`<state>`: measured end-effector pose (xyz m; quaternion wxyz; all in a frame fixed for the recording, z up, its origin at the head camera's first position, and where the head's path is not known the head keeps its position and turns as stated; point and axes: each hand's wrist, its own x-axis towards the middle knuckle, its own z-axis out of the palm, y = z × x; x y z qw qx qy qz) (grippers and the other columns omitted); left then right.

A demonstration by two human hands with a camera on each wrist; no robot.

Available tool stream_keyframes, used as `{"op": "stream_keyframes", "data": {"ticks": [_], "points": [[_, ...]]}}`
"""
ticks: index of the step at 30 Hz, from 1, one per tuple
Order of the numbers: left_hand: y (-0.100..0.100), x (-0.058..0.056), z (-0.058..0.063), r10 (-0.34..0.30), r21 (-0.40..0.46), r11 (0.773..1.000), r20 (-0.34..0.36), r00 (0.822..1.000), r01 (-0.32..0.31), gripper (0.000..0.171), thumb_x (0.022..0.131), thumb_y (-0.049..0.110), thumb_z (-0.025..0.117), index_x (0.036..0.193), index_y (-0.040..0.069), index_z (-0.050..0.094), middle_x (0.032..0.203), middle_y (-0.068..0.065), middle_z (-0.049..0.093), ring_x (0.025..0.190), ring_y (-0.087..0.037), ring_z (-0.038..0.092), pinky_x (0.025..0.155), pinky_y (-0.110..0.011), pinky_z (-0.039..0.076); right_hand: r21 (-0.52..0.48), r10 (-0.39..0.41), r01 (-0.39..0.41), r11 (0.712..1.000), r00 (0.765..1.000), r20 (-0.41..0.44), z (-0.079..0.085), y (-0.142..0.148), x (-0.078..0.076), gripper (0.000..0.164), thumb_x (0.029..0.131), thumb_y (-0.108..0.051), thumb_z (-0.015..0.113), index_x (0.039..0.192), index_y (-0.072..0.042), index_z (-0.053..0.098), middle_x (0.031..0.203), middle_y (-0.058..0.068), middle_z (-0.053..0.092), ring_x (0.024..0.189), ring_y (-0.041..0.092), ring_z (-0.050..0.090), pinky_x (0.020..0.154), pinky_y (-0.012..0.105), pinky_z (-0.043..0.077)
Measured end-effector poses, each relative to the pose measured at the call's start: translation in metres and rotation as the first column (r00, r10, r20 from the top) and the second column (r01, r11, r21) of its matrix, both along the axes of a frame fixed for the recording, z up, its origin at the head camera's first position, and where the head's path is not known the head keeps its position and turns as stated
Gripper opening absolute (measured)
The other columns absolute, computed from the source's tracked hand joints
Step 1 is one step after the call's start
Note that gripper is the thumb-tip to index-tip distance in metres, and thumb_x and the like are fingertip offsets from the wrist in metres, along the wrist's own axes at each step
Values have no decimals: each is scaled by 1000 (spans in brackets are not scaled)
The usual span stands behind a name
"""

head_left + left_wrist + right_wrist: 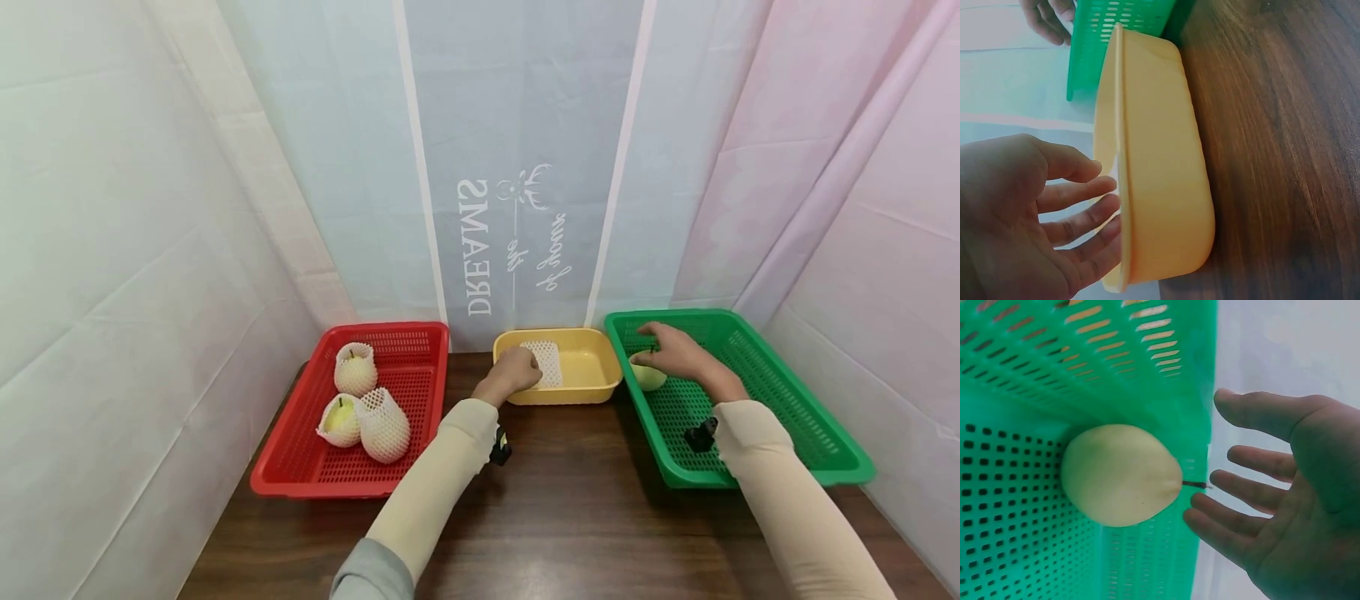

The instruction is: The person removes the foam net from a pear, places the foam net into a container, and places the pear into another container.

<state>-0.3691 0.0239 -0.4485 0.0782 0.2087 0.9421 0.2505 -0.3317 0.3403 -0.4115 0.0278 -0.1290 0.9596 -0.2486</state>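
My left hand (513, 375) is over the left end of the yellow bin (592, 385), beside a white foam net (551, 362) lying inside. In the left wrist view its fingers (1088, 222) are loosely bent at the bin's rim, with nothing visibly gripped. The rim hides most of the net there. Over the green basket (795, 400), my right hand (678, 354) spreads its thumb and fingers above a pale pear (1121, 475). The pear's stem points toward the fingertips, which look apart from the fruit.
A red basket (423, 392) on the left holds three pears in foam nets, one of them a netted pear (386, 425). All the containers stand on a dark wooden table (570, 500). Curtains (525, 100) hang behind and at both sides.
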Motion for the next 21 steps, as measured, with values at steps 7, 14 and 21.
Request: {"op": "stream_keyframes", "data": {"ticks": [7,14,21], "points": [[-9,7,9,-62,81,995,-35,997,64,55,102,7,57,55,18,32,52,6,21,49,-9,15,51,-25,18,-16,-34,34,999,999,-36,11,-13,7,59,106,-25,67,152,7,47,153,35,49,135,57,51,98,68,51],[-15,11,20,-84,107,990,-58,995,90,45,103,10,57,62,17,42,57,6,25,53,-10,23,54,-26,24,-39,-48,46,998,997,-66,20,-28,18,56,107,-27,66,150,4,52,151,31,53,129,51,58,93,62,56],[-22,17,25,-59,151,986,-96,994,74,17,102,11,60,93,6,74,80,1,59,67,-10,47,66,-24,39,-81,-71,62,995,992,-105,24,-46,30,48,108,-28,65,146,0,57,146,28,59,122,45,65,91,58,58]]}}
